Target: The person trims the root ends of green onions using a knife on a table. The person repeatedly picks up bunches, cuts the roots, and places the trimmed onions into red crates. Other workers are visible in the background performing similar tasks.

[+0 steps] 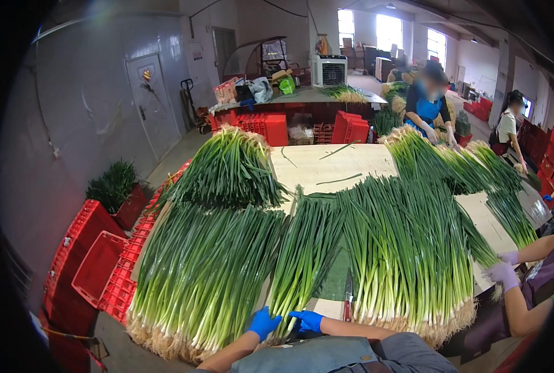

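Both my hands wear blue gloves at the near table edge. A narrow bunch of green onions (308,242) lies between them, leaves pointing away. My left hand (264,323) is closed at the left side of its pale lower ends. From the right, my right hand (307,321) grips the same ends, its fingertips partly hidden among the stems. Just right of that hand lies a knife (348,298) with a reddish handle, blade pointing away. A wide pile of green onions (202,273) is at the left, and another pile (407,255) at the right, roots toward me.
Another bunch (224,168) lies at the far left of the pale tabletop (333,163). Red crates (99,267) stand along the left side. At the right edge, a co-worker's gloved hands (506,272) touch onions. Across the table a person in a blue apron (423,115) handles more.
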Motion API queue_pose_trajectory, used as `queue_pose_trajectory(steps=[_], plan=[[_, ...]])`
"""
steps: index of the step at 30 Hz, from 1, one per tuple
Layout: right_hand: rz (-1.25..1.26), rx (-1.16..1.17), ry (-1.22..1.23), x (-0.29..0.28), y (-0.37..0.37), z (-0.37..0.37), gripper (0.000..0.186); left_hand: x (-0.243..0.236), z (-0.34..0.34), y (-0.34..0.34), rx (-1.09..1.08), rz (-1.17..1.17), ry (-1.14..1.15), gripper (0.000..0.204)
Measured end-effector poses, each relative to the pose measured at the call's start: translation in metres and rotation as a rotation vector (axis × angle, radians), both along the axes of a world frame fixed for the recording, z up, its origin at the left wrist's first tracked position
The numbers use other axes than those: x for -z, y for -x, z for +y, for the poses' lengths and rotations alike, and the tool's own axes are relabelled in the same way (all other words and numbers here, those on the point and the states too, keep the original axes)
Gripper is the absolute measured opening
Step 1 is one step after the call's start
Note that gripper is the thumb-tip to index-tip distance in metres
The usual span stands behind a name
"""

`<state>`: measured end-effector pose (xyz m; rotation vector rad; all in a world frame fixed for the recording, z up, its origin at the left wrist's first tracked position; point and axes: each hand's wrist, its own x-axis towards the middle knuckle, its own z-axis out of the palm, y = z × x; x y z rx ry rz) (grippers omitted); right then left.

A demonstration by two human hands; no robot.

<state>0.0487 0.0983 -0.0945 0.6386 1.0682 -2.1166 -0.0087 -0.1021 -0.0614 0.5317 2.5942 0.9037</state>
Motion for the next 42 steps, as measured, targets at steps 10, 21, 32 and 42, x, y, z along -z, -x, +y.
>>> queue_pose_trajectory(steps=[10, 21, 32, 42], plan=[[0.011, 0.18, 0.112, 0.036, -0.004, -0.011, 0.025, 0.022, -0.051, 0.023, 0.138, -0.365, -0.173, 0.05], [0.01, 0.078, -0.145, -0.044, -0.011, -0.006, 0.037, -0.113, -0.116, 0.028, -0.07, -0.876, -0.618, 0.056], [-0.046, 0.129, -0.131, -0.035, -0.009, -0.017, 0.038, -0.022, -0.022, -0.052, -0.114, -0.03, -0.032, 0.071], [-0.086, 0.033, 0.212, -0.014, -0.02, -0.081, 0.044, -0.017, -0.076, -0.066, -0.052, -0.039, -0.13, 0.06]])
